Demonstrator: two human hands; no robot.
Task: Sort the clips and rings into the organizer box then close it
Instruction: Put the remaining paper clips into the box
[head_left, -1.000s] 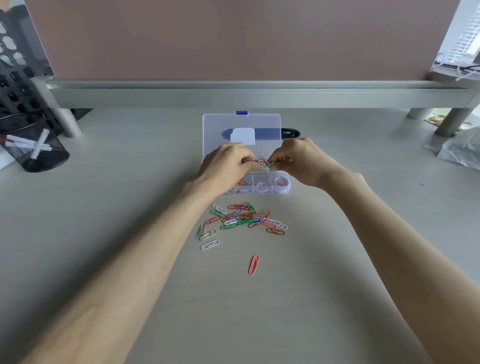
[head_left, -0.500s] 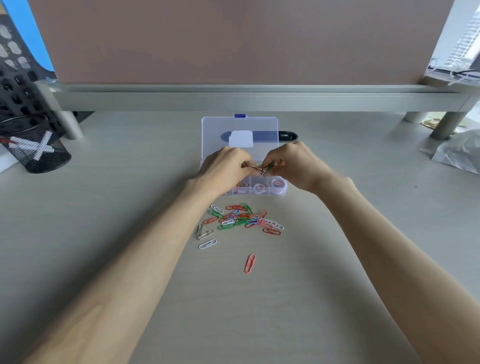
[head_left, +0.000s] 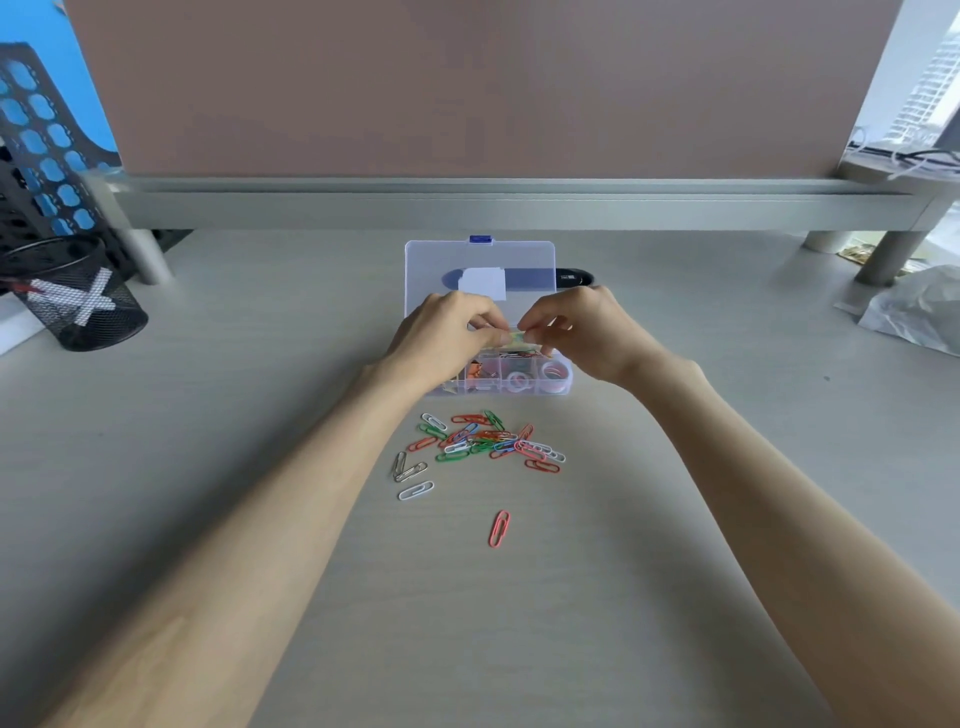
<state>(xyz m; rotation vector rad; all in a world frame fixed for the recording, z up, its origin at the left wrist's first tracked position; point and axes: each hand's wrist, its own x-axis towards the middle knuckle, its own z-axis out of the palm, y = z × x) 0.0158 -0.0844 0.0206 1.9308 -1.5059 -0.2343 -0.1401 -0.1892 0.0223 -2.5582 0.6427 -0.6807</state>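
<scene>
**Both hands pinching clips over the open box**

The organizer box (head_left: 519, 388) sat at the middle of the counter (head_left: 701, 545), its clear lid (head_left: 431, 262) thrown back and standing up behind it. Both hands met just above the rear compartments. The left hand (head_left: 447, 335) and the right hand (head_left: 589, 332) each had their fingers curled in, thumb and fingertips closed in a tight grip on a small bunch of clips (head_left: 517, 338) held between them; it was too blurred to count or to sort by colour.

Inside the box, pale rings (head_left: 553, 371) lay in the front right compartments, and an orange item sat in a compartment further left, partly hidden by the left wrist.

Just in front of the box a loose pile of paper clips (head_left: 483, 441) in red, green, blue and white was spread on the counter. A white clip (head_left: 415, 490) lay at its near left edge, and a single pink clip (head_left: 499, 528) lay apart, nearer to the person.

A black mesh pen cup (head_left: 78, 306) stood at the far left, and a crumpled plastic bag (head_left: 919, 312) at the far right.
</scene>
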